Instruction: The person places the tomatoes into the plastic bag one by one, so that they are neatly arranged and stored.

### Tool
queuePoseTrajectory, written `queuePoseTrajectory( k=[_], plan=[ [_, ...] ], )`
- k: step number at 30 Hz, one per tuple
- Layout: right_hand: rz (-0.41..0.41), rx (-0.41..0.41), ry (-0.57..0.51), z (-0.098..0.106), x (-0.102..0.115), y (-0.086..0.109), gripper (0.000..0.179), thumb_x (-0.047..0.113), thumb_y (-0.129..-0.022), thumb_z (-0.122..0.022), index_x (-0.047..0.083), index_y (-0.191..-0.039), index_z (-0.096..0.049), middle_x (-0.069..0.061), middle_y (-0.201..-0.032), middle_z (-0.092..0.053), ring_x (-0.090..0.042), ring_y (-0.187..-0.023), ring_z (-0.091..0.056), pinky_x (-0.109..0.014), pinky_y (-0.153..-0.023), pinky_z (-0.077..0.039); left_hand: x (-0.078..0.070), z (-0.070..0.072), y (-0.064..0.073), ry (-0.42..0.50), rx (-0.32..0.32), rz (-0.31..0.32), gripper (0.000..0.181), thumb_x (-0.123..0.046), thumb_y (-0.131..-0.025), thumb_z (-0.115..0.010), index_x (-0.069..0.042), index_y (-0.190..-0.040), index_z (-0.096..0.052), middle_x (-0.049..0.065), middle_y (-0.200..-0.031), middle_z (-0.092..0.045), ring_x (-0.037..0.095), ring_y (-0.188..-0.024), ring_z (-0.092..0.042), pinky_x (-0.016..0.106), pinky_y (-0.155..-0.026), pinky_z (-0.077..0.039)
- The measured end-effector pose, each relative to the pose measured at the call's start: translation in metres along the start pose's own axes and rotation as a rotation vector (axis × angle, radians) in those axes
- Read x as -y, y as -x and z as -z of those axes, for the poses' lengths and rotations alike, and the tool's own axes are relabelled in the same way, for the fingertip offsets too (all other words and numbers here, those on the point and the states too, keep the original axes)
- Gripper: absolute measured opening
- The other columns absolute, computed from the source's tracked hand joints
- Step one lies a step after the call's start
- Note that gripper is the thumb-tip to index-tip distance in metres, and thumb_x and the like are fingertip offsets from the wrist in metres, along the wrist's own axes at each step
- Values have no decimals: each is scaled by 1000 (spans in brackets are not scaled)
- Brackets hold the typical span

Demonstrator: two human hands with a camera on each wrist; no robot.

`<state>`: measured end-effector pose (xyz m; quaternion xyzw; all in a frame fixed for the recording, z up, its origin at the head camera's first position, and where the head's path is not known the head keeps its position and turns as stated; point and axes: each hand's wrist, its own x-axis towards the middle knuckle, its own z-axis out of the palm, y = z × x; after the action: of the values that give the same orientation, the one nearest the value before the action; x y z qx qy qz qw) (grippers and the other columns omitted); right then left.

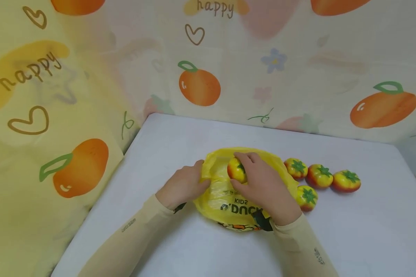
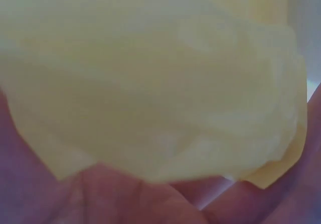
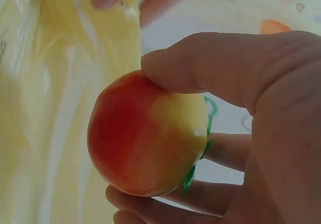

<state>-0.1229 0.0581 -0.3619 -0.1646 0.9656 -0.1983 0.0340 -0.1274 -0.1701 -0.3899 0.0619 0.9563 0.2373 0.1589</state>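
Note:
A yellow plastic bag (image 1: 216, 206) with dark printing lies spread on the table, its mouth toward the far side. My left hand (image 1: 183, 186) grips the bag's left edge, thumb on the near face. In the left wrist view the yellow film (image 2: 160, 98) covers most of the palm, and some fingers are hidden. My right hand (image 1: 267, 184) holds a red-and-yellow artificial tomato (image 1: 234, 170) over the bag. The right wrist view shows this tomato (image 3: 145, 138) between thumb and fingers, green leaves toward the palm, with the bag (image 3: 65, 108) beside it.
Several more artificial tomatoes lie right of the bag: one (image 1: 296, 168) by its edge, another (image 1: 306, 198) nearer me, one (image 1: 346, 181) farthest right. The white table (image 1: 173, 250) meets a fruit-patterned cloth (image 1: 235, 107) at the back and left.

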Motion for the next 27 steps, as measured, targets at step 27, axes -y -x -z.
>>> queuePoseTrajectory(
  k=[27],
  plan=[
    [0, 101, 29, -48, 6, -42, 71, 40, -90, -72, 16, -150, -42, -11, -130, -53, -25, -97, -57, -43, -91, -54, -1, -3, -1, -18, -7, -15, 50, -25, -94, -59, -3, -138, -46, 11, -95, -67, 19, -62, -60, 29, -54, -47]
  ],
)
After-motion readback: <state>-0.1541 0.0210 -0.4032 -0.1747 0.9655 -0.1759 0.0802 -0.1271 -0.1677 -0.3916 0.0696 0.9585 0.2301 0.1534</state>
